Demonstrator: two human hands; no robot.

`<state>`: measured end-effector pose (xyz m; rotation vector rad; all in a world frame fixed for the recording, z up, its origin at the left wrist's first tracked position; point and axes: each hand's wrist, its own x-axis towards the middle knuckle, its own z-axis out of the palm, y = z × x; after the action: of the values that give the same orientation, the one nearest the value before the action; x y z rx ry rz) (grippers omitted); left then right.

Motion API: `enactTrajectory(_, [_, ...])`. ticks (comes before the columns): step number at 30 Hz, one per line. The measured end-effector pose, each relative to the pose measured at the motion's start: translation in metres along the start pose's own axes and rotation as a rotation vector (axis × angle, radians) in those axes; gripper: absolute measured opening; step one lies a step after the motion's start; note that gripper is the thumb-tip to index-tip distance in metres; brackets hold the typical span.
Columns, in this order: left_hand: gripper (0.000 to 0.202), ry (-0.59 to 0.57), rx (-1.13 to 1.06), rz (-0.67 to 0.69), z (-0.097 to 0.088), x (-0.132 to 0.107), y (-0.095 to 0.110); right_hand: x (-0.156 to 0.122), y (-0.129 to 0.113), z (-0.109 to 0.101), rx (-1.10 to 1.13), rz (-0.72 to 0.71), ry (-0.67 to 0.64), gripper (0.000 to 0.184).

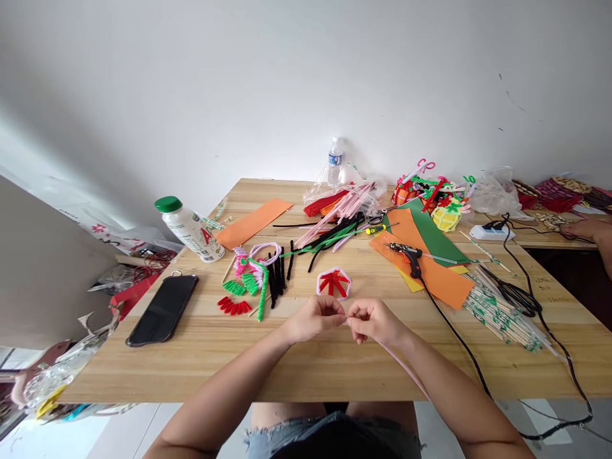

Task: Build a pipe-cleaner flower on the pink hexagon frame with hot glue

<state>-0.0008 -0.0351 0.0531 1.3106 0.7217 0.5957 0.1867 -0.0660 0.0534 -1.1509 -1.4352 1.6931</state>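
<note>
My left hand (313,319) and my right hand (375,320) meet just above the wooden table (201,350), fingers curled in a pinch. Between them they hold a pale pink pipe cleaner (406,370) that trails back under my right forearm. Just beyond my hands lies a small pink-rimmed piece with red spokes (333,283). To the left are bent green, red and pink pipe cleaner pieces (241,290) and a bundle of black ones (277,277).
A black phone (162,309) and a green-capped bottle (191,231) lie at the left. A glue gun (406,254) rests on orange paper (430,271), its cord running off the front edge. Scissors (514,294) lie on wooden sticks (497,312). Another person's hand (586,229) shows at far right.
</note>
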Motion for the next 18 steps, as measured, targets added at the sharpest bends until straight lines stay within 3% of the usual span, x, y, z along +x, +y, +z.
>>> enactTrajectory(3, [0.032,0.034,-0.089,-0.011,-0.001,0.000,0.001,-0.001,-0.006,-0.006,0.033,0.031,-0.068,0.030])
enactTrajectory(7, [0.034,0.089,-0.265,0.006,0.000,0.002,-0.001,-0.004,-0.014,-0.011,0.074,0.028,-0.049,0.031])
enactTrajectory(13, [0.036,0.124,-0.350,0.036,0.006,0.004,-0.007,-0.001,-0.014,-0.001,0.157,-0.046,0.047,0.032])
enactTrajectory(18, [0.037,0.149,-0.405,0.039,0.013,0.004,-0.008,0.002,-0.008,0.005,0.175,-0.092,0.019,0.031])
